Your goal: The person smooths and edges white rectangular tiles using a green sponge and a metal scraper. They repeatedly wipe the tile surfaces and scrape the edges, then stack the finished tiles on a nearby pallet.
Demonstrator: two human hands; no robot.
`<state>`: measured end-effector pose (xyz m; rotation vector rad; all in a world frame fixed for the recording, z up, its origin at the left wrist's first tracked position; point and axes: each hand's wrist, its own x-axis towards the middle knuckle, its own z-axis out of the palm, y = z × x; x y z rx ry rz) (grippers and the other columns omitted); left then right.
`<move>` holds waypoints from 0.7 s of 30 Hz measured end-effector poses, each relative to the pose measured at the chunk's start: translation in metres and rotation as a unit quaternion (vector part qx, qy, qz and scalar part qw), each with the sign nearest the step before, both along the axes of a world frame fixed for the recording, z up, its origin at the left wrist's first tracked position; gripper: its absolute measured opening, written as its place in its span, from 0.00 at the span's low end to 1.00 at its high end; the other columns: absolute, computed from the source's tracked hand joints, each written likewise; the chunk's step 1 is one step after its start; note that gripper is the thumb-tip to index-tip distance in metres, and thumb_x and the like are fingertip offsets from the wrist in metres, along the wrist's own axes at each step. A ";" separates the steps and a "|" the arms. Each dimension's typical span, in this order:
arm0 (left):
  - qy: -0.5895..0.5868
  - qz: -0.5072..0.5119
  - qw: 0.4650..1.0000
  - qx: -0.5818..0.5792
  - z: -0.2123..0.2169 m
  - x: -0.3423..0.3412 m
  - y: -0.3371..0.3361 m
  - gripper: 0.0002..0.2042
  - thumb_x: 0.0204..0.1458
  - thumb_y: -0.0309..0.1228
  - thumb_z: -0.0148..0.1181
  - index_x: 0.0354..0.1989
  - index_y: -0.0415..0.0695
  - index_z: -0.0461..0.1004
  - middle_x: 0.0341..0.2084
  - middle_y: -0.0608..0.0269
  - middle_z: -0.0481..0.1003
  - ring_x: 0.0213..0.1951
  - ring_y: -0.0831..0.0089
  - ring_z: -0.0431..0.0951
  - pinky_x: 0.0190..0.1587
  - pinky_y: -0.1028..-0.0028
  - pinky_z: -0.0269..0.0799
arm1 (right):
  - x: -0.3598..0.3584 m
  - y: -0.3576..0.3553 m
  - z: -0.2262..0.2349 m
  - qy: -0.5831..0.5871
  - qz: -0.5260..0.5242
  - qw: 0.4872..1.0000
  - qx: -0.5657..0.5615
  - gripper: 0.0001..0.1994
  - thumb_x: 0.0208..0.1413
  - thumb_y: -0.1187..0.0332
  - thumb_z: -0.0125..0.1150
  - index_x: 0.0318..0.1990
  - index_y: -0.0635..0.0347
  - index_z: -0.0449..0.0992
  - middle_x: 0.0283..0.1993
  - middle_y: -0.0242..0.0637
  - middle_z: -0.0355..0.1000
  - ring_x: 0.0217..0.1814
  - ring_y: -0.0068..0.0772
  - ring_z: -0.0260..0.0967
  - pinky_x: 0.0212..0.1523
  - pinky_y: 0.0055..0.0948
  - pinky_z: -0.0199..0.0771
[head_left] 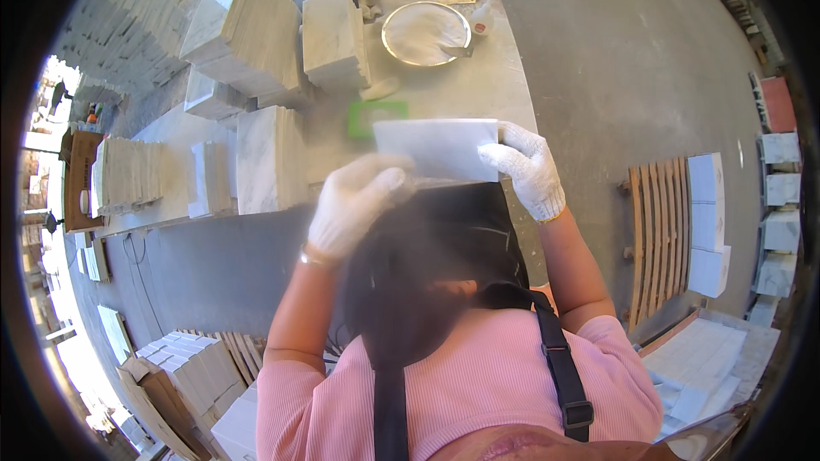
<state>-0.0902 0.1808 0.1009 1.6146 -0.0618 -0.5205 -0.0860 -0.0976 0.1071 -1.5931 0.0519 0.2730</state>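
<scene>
So there's a white tile (437, 147), flat and rectangular, held up over the near edge of the tabletop (444, 90), right in front of the person's black apron (453, 230). The right hand (527, 168), in a white knit glove, is clamped on the tile's right edge, fingers curled over the top corner. The left hand (354, 203), also gloved, is blurry, sitting at the tile's lower left corner with the fingers loosely curled; can't really tell if it's actually gripping the tile or just brushing against it. Just behind the tile, flat on the tabletop, there's a green square pad (377, 118), partly hidden by the tile's top edge. Further back from the tile is a round metal dish (425, 32) with pale powdery stuff in it. Left of the tile are stacks of marble tiles (270, 158) standing on edge, with more stacks (248, 26) behind those. Well off to the right of the tile, down on the floor, a wooden slatted pallet (659, 235) carries some white blocks (707, 222).
</scene>
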 end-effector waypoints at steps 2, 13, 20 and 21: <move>-0.183 0.050 0.978 0.084 0.014 0.014 -0.010 0.23 0.59 0.37 0.67 0.60 0.37 0.77 0.49 0.50 0.82 0.49 0.63 0.83 0.53 0.69 0.79 | 0.012 -0.001 0.006 -0.018 0.044 0.999 -0.008 0.17 0.60 0.72 0.61 0.56 0.66 0.81 0.49 0.33 0.81 0.47 0.20 0.75 0.50 0.25 0.76; -0.150 -0.049 0.981 0.111 0.001 0.092 -0.043 0.21 0.61 0.44 0.63 0.54 0.41 0.81 0.38 0.55 0.83 0.42 0.70 0.80 0.50 0.67 0.75 | 0.076 -0.009 0.021 -0.065 0.039 0.989 -0.126 0.15 0.60 0.65 0.67 0.50 0.65 0.83 0.43 0.31 0.80 0.45 0.20 0.74 0.49 0.25 0.75; -0.081 0.006 0.988 0.129 -0.029 0.121 -0.040 0.20 0.61 0.45 0.61 0.52 0.43 0.82 0.41 0.52 0.84 0.44 0.64 0.83 0.50 0.67 0.75 | 0.143 -0.011 0.012 -0.218 -0.038 0.860 -0.460 0.19 0.60 0.50 0.65 0.53 0.47 0.82 0.50 0.41 0.81 0.52 0.48 0.79 0.53 0.40 0.78; -0.075 0.017 0.990 0.114 -0.032 0.124 -0.039 0.20 0.61 0.44 0.61 0.52 0.43 0.82 0.41 0.53 0.84 0.44 0.65 0.82 0.50 0.67 0.75 | 0.150 -0.009 0.009 -0.204 0.005 0.856 -0.475 0.19 0.61 0.49 0.64 0.53 0.46 0.82 0.49 0.41 0.82 0.52 0.48 0.79 0.52 0.41 0.78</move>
